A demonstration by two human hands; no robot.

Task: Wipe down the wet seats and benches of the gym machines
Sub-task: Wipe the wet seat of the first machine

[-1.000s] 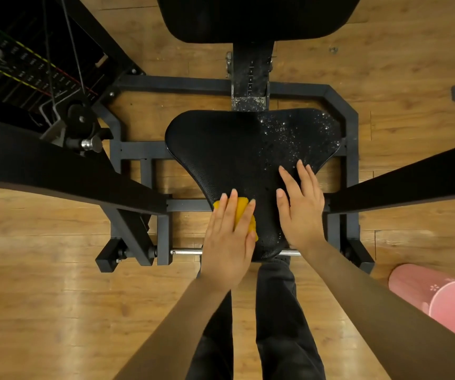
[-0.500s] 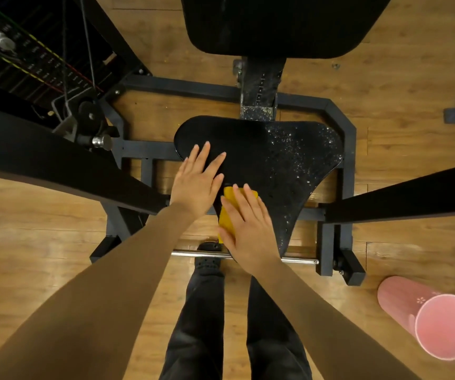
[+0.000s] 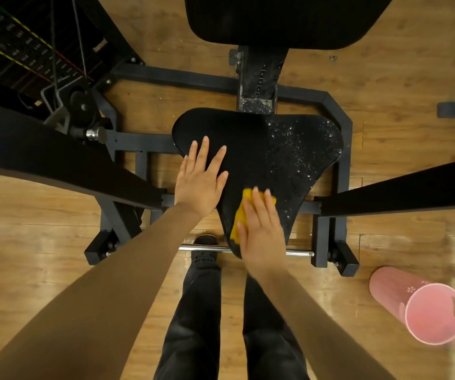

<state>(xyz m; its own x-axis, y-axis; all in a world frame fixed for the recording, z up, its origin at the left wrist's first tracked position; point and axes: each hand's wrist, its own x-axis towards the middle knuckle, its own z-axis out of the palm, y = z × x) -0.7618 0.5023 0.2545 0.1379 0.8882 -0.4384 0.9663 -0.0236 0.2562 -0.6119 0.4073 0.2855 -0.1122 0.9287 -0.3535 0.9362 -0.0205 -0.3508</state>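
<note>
— Both hands on the seat?
— Yes. Left hand lies flat, fingers straight, gripping nothing. Right hand presses the yellow cloth near the front tip, fingers seemingly extended; it's blurred. Droplets cover the seat's right side.

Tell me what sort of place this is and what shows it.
Most likely a gym. A weight machine's black padded seat sits on a steel frame, with a weight stack and cables to the left, all on a wooden floor.
</note>
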